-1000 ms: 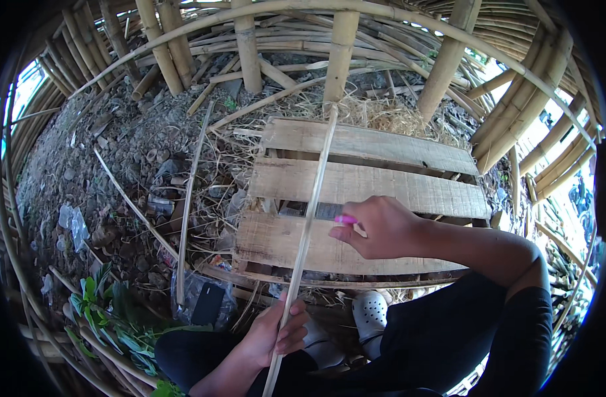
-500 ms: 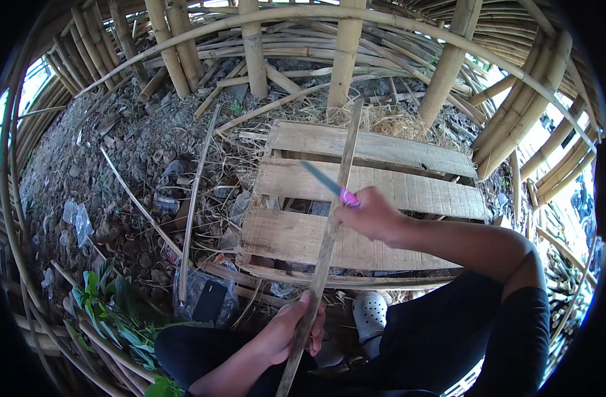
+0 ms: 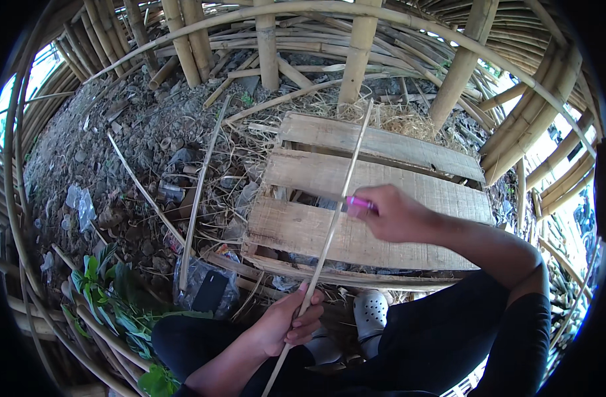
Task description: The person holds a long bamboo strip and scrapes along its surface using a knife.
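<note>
My left hand (image 3: 295, 320) is closed around a long, narrow bamboo strip (image 3: 342, 197) near its lower end. The strip slants up and away over a slatted wooden pallet (image 3: 375, 178), its thin edge turned toward me. My right hand (image 3: 389, 213) grips the pink handle of a knife (image 3: 361, 202). The blade points left and crosses the strip about midway along it; motion blurs its outline. Whether the blade touches the strip I cannot tell.
Two more bamboo strips (image 3: 198, 198) lie on the littered ground left of the pallet. A black phone (image 3: 210, 291) rests on clear plastic near my left knee, beside green leaves (image 3: 118, 311). Upright bamboo poles (image 3: 361, 49) and stacked canes stand behind the pallet.
The bamboo strip has turned in my left hand from its broad face to its narrow edge. My right hand has shifted slightly right, and the knife blade now lies flatter across the strip.
</note>
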### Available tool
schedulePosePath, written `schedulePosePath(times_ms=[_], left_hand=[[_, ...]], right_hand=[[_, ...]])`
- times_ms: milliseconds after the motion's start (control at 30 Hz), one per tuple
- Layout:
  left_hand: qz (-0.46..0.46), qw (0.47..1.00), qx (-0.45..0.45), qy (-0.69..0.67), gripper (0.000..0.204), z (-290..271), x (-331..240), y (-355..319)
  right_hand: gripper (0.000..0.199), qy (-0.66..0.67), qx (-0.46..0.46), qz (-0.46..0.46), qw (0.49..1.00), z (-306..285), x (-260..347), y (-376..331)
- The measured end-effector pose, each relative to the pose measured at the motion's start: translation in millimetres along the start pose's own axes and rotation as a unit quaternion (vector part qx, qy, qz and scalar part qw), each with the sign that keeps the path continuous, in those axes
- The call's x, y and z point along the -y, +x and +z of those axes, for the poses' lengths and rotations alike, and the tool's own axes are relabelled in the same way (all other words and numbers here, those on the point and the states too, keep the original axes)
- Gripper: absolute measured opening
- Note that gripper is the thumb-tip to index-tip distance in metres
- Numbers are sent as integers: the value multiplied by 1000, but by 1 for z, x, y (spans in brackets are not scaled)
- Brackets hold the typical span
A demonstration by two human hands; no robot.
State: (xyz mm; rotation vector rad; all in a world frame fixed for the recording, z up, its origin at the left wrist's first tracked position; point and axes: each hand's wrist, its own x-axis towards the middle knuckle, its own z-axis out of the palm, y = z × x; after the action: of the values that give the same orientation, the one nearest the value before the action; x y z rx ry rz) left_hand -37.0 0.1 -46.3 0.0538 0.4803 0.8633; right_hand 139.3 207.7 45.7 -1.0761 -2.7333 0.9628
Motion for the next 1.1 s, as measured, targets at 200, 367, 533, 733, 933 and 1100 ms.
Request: schedulePosePath(times_ms=[200, 367, 533, 733, 933, 1100], left_hand=[[-11, 998, 23, -50, 39, -2, -1, 0], [8, 999, -21, -35, 41, 5, -4, -1], [1, 998, -11, -61, 40, 6, -4, 2], [-17, 994, 21, -110, 36, 0, -5, 7], [-13, 992, 28, -123, 34, -4, -9, 7], [-2, 996, 12, -91, 35, -1, -13, 2]], right_hand=[[28, 36, 23, -161, 986, 36, 29, -16], [44, -99, 47, -78, 991, 38, 48, -23], [47, -168, 19, -71, 983, 61, 43, -17], [50, -224, 6, -116, 968, 64, 32, -4], [49, -262, -35, -127, 956, 69, 27, 1], [46, -241, -42, -105, 964, 76, 38, -6]])
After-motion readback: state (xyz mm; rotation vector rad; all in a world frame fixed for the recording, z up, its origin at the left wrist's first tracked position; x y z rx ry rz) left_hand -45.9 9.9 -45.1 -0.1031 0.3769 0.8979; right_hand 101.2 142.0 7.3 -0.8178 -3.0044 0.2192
